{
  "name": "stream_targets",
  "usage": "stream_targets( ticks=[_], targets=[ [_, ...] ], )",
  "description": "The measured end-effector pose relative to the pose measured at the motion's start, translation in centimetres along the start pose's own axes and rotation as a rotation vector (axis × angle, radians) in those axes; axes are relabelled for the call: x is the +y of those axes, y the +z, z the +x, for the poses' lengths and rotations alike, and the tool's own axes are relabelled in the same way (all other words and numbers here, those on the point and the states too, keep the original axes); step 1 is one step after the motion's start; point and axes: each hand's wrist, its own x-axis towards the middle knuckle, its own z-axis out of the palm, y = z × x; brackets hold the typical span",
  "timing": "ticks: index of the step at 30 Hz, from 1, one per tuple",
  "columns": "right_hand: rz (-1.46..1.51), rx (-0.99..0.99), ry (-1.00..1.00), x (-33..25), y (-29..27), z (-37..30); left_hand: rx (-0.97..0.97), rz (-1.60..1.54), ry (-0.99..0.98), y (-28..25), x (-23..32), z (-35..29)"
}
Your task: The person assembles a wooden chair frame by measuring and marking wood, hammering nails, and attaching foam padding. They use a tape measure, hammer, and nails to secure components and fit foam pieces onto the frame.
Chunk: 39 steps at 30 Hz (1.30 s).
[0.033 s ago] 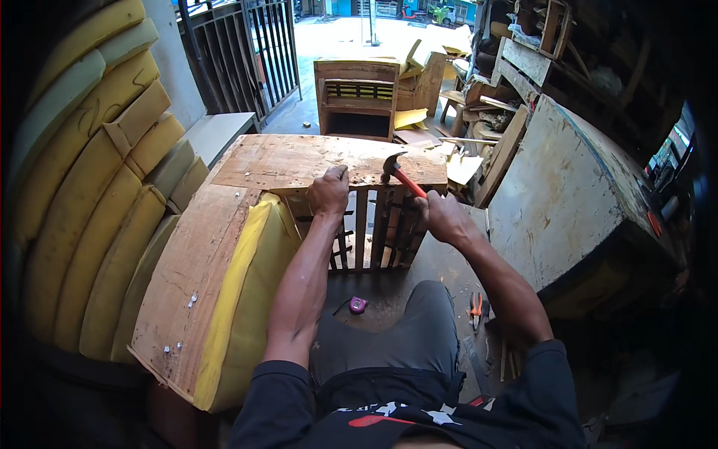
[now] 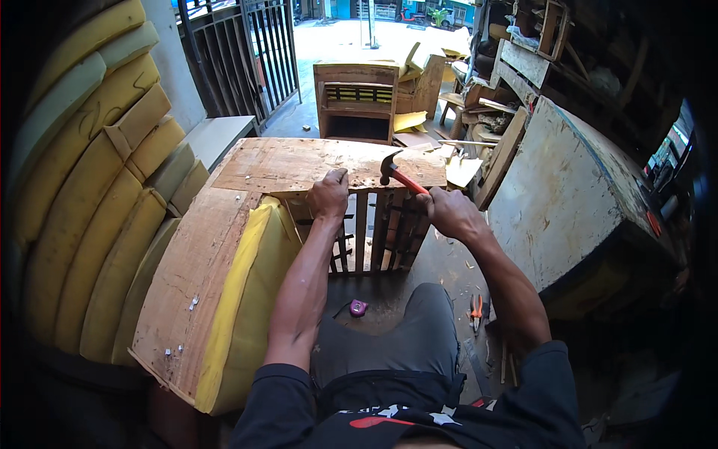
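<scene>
A wooden furniture frame (image 2: 299, 165) lies in front of me, with a plywood panel on top, upright slats (image 2: 374, 232) below it and yellow foam (image 2: 247, 299) on its left side. My left hand (image 2: 329, 196) rests closed on the panel's front edge, above the slats. My right hand (image 2: 447, 212) grips the red handle of a hammer (image 2: 396, 174). The hammer's dark head hangs just above the panel's front edge, to the right of my left hand.
Yellow foam cushions (image 2: 90, 187) are stacked at the left. A wooden chair frame (image 2: 357, 101) stands behind, near a metal gate (image 2: 239, 52). A large worn board (image 2: 576, 187) leans at the right. A pink tape measure (image 2: 358, 307) and orange pliers (image 2: 476, 307) lie on the floor.
</scene>
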Motion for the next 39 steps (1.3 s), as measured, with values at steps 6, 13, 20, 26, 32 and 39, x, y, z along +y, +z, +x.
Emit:
stream_targets(
  ticks=[6, 13, 20, 26, 32, 39],
  targets=[
    [0.201, 0.301, 0.11, -0.9, 0.3, -0.9, 0.046, 0.009, 0.034, 0.4, 0.7, 1.5],
    [0.62, 0.592, 0.052, -3.0, 0.5, -0.8, 0.033, -0.018, -0.032, 0.0, -0.4, 1.2],
    [0.271, 0.252, -0.051, -3.4, -1.1, -0.8, 0.083, -0.009, 0.041, 0.1, -2.1, 1.5],
    [-0.006, -0.126, 0.07, -2.1, -0.8, -0.5, 0.037, -0.044, 0.036, 0.8, -1.4, 1.0],
    [0.136, 0.096, 0.133, -1.1, 1.6, -1.1, 0.051, -0.049, 0.026, 1.2, 0.7, 1.4],
    [0.138, 0.156, 0.093, -1.5, 2.3, 0.0, 0.083, -0.051, 0.053, 1.0, -0.4, 1.2]
  ],
)
